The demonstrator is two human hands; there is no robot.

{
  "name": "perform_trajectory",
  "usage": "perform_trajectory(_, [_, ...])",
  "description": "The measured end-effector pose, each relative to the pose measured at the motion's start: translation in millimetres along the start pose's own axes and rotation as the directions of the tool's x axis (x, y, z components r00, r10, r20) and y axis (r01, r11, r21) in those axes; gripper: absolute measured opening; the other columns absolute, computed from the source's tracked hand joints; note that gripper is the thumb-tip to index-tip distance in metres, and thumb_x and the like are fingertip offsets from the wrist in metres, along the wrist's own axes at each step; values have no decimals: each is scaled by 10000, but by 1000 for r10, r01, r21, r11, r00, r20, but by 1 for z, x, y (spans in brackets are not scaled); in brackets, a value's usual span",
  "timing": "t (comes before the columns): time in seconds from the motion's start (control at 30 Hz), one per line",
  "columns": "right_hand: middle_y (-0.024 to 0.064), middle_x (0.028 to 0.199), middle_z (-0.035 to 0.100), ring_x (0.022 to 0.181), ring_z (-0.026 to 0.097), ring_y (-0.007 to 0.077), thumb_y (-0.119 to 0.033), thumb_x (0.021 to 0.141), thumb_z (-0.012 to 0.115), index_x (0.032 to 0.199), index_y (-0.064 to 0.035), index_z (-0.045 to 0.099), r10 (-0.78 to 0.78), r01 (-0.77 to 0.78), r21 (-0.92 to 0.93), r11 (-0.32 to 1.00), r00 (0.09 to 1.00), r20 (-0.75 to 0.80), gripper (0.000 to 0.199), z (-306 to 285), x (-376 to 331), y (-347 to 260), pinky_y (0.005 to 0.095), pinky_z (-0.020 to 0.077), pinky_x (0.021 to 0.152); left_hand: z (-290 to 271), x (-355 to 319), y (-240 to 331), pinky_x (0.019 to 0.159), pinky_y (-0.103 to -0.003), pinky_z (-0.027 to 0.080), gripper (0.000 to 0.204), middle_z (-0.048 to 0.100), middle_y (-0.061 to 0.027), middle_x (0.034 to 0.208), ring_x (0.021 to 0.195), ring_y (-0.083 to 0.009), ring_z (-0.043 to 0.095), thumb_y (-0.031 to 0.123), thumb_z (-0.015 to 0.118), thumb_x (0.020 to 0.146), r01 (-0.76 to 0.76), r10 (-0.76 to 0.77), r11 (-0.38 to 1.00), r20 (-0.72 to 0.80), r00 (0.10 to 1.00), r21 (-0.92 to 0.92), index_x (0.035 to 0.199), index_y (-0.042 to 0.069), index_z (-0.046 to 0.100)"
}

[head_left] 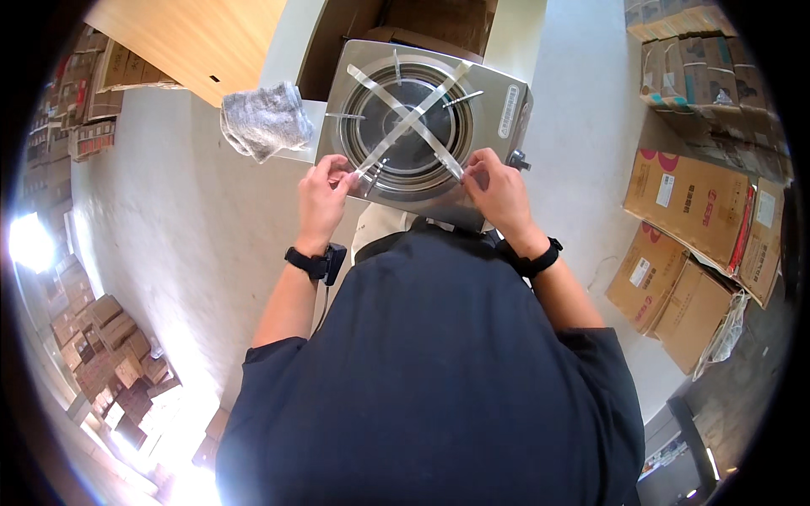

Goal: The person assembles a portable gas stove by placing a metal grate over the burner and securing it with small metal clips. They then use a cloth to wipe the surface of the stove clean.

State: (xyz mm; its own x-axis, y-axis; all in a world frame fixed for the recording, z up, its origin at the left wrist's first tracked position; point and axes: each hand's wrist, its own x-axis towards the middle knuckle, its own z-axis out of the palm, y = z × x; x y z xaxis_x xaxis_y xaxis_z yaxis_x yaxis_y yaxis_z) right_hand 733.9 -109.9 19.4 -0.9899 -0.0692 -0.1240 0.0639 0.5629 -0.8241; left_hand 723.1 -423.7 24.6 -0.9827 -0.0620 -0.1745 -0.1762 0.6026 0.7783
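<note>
A square stainless-steel gas stove [489, 80] stands in front of me, its round burner ringed by several pan-support prongs. Two strips of clear tape [419, 129] cross over the burner in an X. At the near left corner of the X, my left hand [322, 198] pinches one strip's end. My right hand [504, 198] has its fingers closed on the near right end of the other strip. A black knob [518, 160] sticks out from the stove's right side. A long white label [508, 111] lies on its top right.
A crumpled grey cloth [266, 122] lies left of the stove, close to a light wooden board [190, 38]. Behind the stove is an open compartment holding cardboard. Cardboard boxes [688, 202] stand on the right; more boxes [118, 354] are piled at the lower left.
</note>
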Motion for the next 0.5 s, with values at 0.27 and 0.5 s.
perform_trajectory(0.27, [129,796,721,692,681,310,-116,942,733,1013,-38,622,198,-211,86,974,970,139,152,-8,7,-7,385,527,674,4,2,-11,712,-367,578,153,738,-118,830,769,-230,744,91,780,901,43,-43,999,7,999,-32,987,16,677])
perform_trajectory(0.5, [97,841,662,891,614,334,-51,873,682,1017,-95,651,-172,182,-330,927,983,59,154,-2,10,1,453,531,762,1,8,2,821,-447,454,199,703,-42,823,906,-278,664,174,816,833,33,-53,905,35,998,425,878,100,637])
